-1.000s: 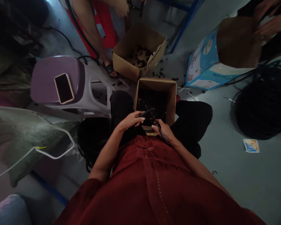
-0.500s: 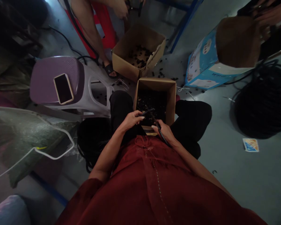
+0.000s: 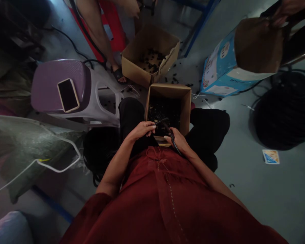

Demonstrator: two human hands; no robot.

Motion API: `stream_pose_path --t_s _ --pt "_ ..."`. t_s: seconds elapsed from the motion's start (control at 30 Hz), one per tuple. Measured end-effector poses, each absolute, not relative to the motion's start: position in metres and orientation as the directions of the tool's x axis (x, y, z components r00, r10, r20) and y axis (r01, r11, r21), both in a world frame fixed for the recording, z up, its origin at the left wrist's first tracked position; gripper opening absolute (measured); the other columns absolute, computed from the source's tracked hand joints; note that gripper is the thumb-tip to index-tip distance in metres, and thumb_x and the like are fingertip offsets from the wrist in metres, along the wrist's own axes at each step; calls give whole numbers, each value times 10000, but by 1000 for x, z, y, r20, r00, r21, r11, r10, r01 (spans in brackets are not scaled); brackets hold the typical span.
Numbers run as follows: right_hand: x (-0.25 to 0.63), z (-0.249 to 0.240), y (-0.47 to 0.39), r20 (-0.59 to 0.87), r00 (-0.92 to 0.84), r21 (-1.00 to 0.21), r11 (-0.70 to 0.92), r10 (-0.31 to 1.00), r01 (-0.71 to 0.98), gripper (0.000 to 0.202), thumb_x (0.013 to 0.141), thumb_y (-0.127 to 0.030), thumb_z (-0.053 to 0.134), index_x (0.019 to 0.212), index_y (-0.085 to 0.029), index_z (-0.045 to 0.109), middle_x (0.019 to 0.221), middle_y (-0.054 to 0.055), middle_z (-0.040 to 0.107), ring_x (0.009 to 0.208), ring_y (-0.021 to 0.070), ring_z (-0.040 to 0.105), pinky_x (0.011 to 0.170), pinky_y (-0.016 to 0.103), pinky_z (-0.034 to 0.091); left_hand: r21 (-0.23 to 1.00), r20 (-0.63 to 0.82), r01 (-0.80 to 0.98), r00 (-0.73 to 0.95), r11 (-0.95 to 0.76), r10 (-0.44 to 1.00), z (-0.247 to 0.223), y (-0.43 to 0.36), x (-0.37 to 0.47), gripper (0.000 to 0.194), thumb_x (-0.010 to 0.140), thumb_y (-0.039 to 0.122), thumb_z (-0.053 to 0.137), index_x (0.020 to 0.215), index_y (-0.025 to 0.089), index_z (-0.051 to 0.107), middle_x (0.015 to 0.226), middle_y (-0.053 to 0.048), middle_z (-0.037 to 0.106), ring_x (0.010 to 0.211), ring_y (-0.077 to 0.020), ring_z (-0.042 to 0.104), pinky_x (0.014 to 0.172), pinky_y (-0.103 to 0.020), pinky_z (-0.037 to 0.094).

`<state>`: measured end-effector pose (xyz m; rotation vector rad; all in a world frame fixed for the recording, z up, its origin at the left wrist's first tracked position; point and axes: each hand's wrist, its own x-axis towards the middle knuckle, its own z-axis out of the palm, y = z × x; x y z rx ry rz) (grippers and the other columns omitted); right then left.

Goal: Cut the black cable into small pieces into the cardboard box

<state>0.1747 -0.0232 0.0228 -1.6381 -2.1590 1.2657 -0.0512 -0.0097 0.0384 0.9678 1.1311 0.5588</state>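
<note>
My left hand (image 3: 143, 130) pinches a thin black strip (image 3: 161, 121) that points right across the opening of a cardboard box (image 3: 185, 113) between my knees. Wrapped around a slim dark tool (image 3: 176, 147), my right hand (image 3: 177, 138) is closed; the tool looks like scissors or pliers, but its kind is not clear. Its tip is close to the strip's far end, and whether they touch I cannot tell. Dark small pieces (image 3: 165, 106) fill the box below both hands.
Ahead stands another open cardboard box (image 3: 134, 67) with black bits, and more bits lie on the floor. A blue carton (image 3: 218, 74) is at right, near a co-worker's hand (image 3: 282, 17) and a black coiled bundle (image 3: 284, 118). At left, a purple stool (image 3: 45, 84) carries a phone (image 3: 68, 95).
My hands have barely moved, with the strip and tool still at the same place. At upper right, the co-worker's hands have shifted at the blue carton's rim; the far person's hand has moved slightly.
</note>
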Motion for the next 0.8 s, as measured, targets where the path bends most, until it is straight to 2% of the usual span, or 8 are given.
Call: stream_pose_path --t_s 0.43,0.8 --pt "179 30 -26 -398 -403 -675 34 824 737 385 820 -435 477 1099 -172 507 942 85 608 820 199 566 710 289 413 866 -490 124 398 484 776 33 -11 -52 390 780 375 534 1038 88 588 712 -8 573 469 -29 442 435 -165 346" --pt "178 30 -29 -401 -373 -650 27 837 759 339 823 -437 476 1053 -191 516 880 70 628 768 194 580 664 268 406 867 -490 129 398 481 776 33 -10 -51 335 778 374 533 948 94 604 699 -1 563 462 -24 431 432 -161 343"
